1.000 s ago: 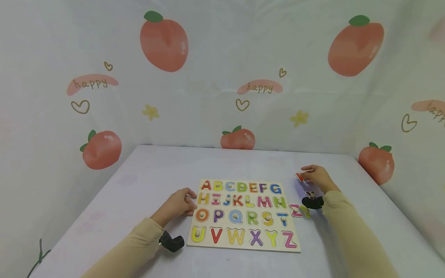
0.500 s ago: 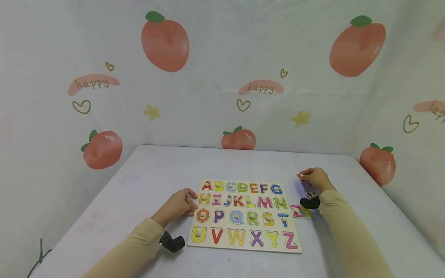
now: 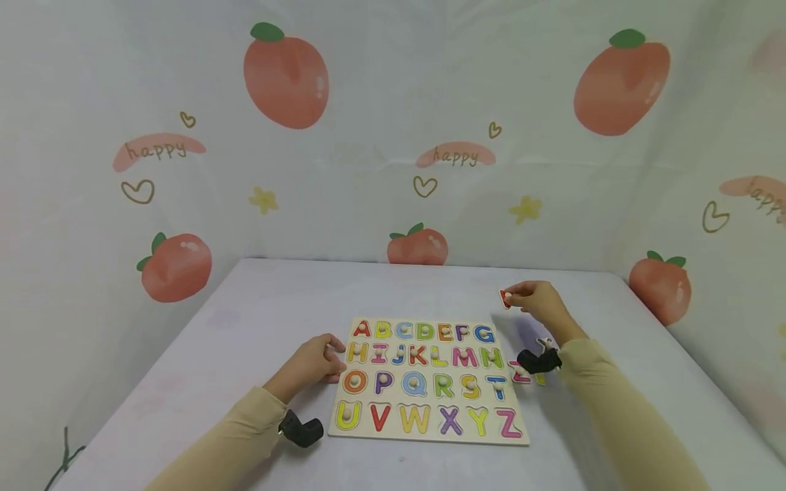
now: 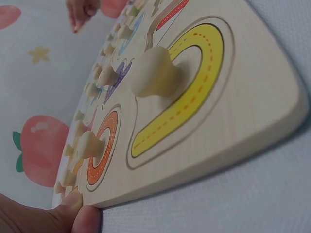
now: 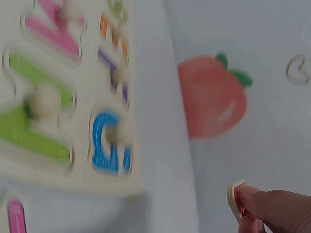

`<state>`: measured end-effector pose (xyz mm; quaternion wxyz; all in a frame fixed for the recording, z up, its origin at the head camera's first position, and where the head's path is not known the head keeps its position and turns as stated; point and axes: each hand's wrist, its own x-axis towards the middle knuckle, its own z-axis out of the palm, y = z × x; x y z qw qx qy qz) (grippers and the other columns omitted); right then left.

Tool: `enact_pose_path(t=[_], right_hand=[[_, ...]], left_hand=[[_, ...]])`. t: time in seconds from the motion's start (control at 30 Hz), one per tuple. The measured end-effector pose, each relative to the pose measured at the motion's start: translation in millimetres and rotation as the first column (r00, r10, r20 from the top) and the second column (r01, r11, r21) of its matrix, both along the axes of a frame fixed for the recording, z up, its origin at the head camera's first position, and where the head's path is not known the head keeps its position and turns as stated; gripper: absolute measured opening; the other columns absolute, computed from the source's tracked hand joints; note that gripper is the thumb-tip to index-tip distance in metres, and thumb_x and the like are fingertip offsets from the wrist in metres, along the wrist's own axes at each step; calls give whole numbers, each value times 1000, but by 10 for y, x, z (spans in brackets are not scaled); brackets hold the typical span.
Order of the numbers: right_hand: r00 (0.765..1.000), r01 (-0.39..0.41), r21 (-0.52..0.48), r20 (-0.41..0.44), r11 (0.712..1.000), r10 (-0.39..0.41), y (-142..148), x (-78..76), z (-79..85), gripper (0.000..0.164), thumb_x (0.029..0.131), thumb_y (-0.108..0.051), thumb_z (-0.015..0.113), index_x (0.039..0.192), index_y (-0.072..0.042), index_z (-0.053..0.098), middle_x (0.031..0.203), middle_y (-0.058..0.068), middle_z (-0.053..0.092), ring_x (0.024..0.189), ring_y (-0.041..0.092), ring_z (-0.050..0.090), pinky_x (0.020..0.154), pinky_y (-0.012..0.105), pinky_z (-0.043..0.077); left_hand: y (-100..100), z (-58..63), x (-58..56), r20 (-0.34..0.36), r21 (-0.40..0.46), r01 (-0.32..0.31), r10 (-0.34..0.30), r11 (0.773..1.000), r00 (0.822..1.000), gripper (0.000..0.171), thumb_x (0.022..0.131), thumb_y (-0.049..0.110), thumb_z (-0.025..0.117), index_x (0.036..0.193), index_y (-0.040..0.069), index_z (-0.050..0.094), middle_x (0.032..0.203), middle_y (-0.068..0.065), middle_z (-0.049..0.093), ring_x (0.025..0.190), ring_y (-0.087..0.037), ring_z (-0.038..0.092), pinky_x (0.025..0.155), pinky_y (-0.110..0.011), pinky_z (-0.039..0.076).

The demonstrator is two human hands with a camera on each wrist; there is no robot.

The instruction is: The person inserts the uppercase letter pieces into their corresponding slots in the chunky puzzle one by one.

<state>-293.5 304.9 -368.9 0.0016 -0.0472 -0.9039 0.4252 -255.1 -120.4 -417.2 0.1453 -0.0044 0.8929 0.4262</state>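
In the head view, my right hand [image 3: 537,300] pinches a red letter V puzzle piece [image 3: 505,299] with a pale wooden knob, raised beyond the back right corner of the alphabet board. The right wrist view catches this red piece [image 5: 236,199] edge-on between thumb and finger. At the wooden alphabet puzzle board [image 3: 393,402], my left hand [image 3: 313,361] rests against the left edge with relaxed fingers. Knobbed letters from A to U sit in their recesses. The printed V recess [image 3: 380,417] and the W, X, Y and Z recesses beside it show no knobs.
Right of the board lie a pink Z piece [image 3: 520,374] and a yellow-green piece [image 3: 540,379], both partly covered by the black wrist camera [image 3: 537,360]. Another small piece [image 3: 545,343] lies just behind it. A white fruit-print curtain [image 3: 344,204] hangs behind the table.
My right hand has gripped the red V piece and lifted it, moving left and slightly up in the head view. The left hand and the board stay in place.
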Motion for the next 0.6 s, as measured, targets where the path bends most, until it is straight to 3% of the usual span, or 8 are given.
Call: enact_pose_path(t=[0.1, 0.4, 0.6], right_hand=[[999, -32, -22, -23, 999, 32, -153, 82, 59, 34, 93, -22, 65, 117, 1, 64, 107, 16, 68, 102, 37, 57, 89, 46, 49], [979, -177, -12, -107, 984, 174, -704, 408, 114, 21, 89, -17, 70, 104, -3, 69, 85, 5, 66, 85, 30, 62, 76, 40, 53], [961, -259, -16, -106, 966, 256, -1111, 633, 88, 13, 85, -16, 74, 95, -9, 71, 78, 0, 65, 73, 19, 61, 64, 27, 49]], left_hand=[[0, -1, -3, 2, -2, -1, 1, 1000, 1000, 32, 84, 1, 71, 112, 1, 56, 80, -7, 59, 60, -11, 58, 56, -21, 52], [2, 13, 21, -7, -3, -4, 4, 1000, 1000, 32, 83, 1, 71, 112, 0, 56, 81, -7, 59, 61, -12, 59, 56, -23, 54], [7, 18, 26, -11, -6, -2, 2, 1000, 1000, 32, 83, 1, 71, 112, 0, 56, 80, -8, 59, 61, -12, 59, 56, -23, 54]])
